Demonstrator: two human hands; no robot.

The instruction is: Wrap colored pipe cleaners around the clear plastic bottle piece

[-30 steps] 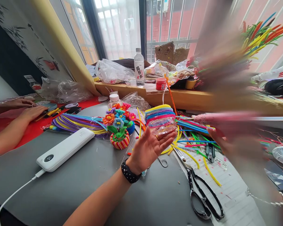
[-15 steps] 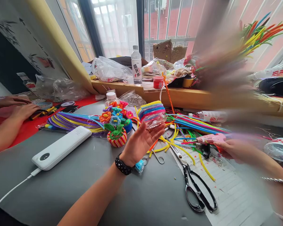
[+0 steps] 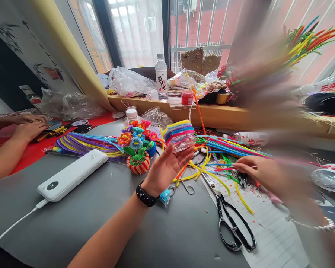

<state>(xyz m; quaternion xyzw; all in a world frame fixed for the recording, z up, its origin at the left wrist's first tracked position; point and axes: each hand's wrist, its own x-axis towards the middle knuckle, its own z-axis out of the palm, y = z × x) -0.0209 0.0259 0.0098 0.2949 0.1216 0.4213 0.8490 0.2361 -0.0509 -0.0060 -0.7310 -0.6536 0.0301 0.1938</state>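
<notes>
My left hand (image 3: 167,167), palm up, holds a clear plastic cup (image 3: 184,143) wrapped in stripes of pipe cleaner: yellow, blue, pink and others. My right hand (image 3: 257,173) is closed, thumb and fingertips pinching at the end of a pipe cleaner (image 3: 222,169) low over the paper. Below its palm, a pink piece of the glue gun (image 3: 275,198) shows; the rest is hidden. Left of the cup stands a small striped pot (image 3: 139,166) with pipe-cleaner flowers. Black-handled scissors (image 3: 231,223) lie open between my hands.
A white power bank (image 3: 72,175) with a cable lies left. Pipe-cleaner bundles (image 3: 86,144) spread behind it. Another person's hands (image 3: 30,128) work at the far left. A water bottle (image 3: 162,78) stands on the sill. A blurred patch covers the right side.
My right hand has let go of the pink glue gun, which now shows lower, under the hand. Its fingertips have moved left and closed at a pipe cleaner. My left hand stays nearly still.
</notes>
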